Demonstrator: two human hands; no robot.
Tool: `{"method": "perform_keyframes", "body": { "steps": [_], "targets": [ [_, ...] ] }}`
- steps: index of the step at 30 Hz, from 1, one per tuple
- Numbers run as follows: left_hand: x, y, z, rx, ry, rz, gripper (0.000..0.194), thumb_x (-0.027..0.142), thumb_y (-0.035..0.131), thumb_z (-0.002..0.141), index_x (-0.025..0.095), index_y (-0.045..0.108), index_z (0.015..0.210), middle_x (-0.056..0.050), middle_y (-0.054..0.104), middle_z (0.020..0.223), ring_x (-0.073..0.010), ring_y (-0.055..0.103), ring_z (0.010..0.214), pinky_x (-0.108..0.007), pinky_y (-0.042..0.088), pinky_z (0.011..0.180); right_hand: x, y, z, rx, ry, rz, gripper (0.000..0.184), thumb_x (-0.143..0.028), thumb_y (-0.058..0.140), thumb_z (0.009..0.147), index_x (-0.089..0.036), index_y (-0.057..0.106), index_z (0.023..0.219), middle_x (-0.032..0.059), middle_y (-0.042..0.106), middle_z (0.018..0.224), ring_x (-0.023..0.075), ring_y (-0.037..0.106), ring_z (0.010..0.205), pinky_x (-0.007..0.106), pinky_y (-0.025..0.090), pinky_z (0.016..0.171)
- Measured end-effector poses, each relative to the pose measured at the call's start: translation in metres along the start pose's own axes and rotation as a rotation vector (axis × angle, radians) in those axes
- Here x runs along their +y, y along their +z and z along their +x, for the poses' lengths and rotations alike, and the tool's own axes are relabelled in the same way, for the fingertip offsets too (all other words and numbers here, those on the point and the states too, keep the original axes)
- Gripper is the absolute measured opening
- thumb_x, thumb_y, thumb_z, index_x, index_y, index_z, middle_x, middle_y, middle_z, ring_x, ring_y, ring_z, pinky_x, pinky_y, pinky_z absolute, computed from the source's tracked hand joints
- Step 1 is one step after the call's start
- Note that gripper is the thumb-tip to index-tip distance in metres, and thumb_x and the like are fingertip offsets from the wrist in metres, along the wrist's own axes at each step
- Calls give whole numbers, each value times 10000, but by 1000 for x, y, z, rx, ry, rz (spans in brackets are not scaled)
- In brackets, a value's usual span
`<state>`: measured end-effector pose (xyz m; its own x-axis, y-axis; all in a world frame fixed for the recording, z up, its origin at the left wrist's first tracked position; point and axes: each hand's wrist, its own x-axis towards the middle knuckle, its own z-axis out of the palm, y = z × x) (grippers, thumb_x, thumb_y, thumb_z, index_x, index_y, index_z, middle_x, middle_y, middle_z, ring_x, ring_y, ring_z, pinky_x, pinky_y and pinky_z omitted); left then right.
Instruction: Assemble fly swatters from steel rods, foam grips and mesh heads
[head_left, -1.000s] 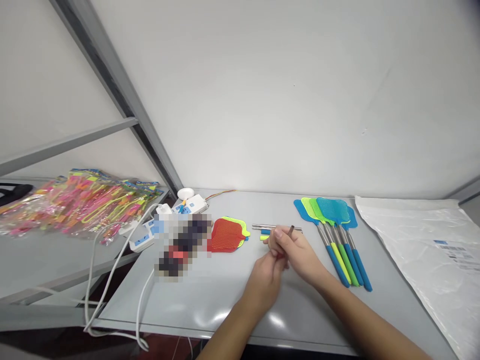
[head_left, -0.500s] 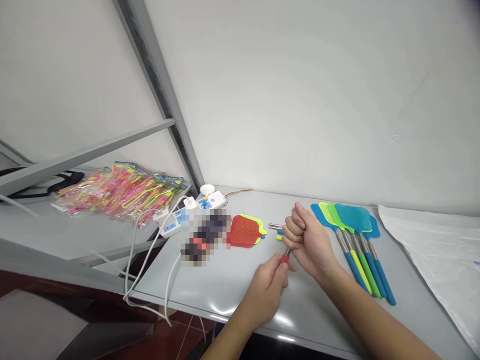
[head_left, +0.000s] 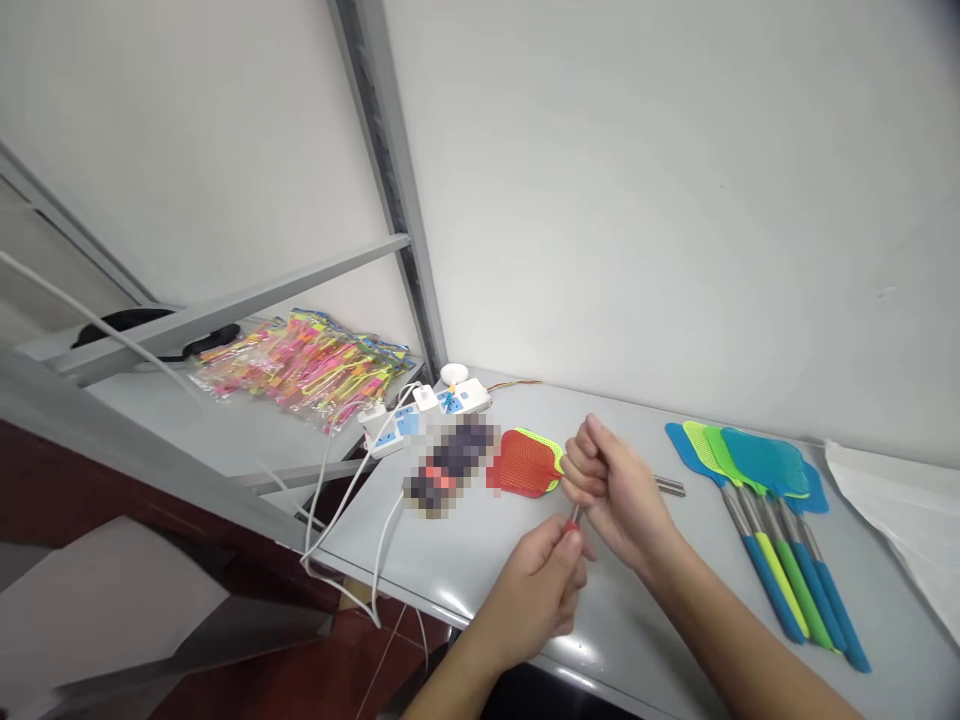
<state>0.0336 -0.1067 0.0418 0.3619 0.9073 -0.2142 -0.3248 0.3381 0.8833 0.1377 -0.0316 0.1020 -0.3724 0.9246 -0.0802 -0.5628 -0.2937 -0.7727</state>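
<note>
My left hand (head_left: pixel 536 590) is closed around the red grip of a fly swatter handle (head_left: pixel 577 514). Just above it, my right hand (head_left: pixel 619 490) makes a fist about the bare metal rod, and both fists hide most of the handle. Behind them lies a red mesh swatter head (head_left: pixel 529 465) on top of a yellow-green one (head_left: pixel 553 442). Metal rods (head_left: pixel 670 487) stick out from behind my right wrist. To the right, several fly swatters (head_left: pixel 772 470) in blue, yellow and green lie fanned out, their grips towards me.
White power strips (head_left: pixel 469 396) with plugs and cables stand at the table's (head_left: pixel 450 560) left back, beside a pixelated dark object (head_left: pixel 454 465). Bagged colourful items (head_left: pixel 307 365) lie on the left shelf behind a metal frame (head_left: pixel 409 180). White plastic sheeting (head_left: pixel 900 520) covers the right end.
My view has turned to the left, so the table things appear further right. Both hands keep their grip on the handle, with little change between them.
</note>
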Motion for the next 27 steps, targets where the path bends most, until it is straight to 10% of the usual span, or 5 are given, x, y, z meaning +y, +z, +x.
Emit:
{"method": "perform_keyframes", "body": {
  "steps": [5,10,14,22,27],
  "targets": [
    [-11,-18,-7,130,-8,-216,292,515,410,947,236,484,907,102,277,526,-53,135,347,-170,132,310,23,-19,25,-114,-102,-568,475,-573,281,953,-231,542,1152,63,628,976,190,609,947,360,484,868],
    [-18,-37,-16,241,40,-410,473,611,369,925,214,360,667,86,225,442,-73,149,366,-167,149,313,45,-54,53,-161,-399,-1658,723,-627,463,855,-143,424,1392,201,430,1440,342,338,1359,554,219,1106],
    [-19,-48,-20,263,43,-435,492,629,375,915,205,373,664,84,280,463,-56,133,350,-166,149,310,67,-66,53,-398,-436,-2070,856,-650,545,796,-74,410,1414,240,349,1485,382,262,1398,616,145,1114],
    [-17,-41,-11,359,77,-415,421,636,439,886,218,486,853,105,334,495,-36,138,312,-157,210,307,76,-66,35,-370,-629,-2061,400,-131,351,923,-80,558,1262,202,562,1329,306,509,1252,574,293,1082],
    [-14,-24,2,294,99,-400,448,651,446,874,206,478,836,112,338,493,-26,149,295,-156,227,308,19,-52,26,47,-484,-1489,251,-266,405,943,-210,575,1118,73,711,867,234,678,775,429,538,761]
  ]
}}
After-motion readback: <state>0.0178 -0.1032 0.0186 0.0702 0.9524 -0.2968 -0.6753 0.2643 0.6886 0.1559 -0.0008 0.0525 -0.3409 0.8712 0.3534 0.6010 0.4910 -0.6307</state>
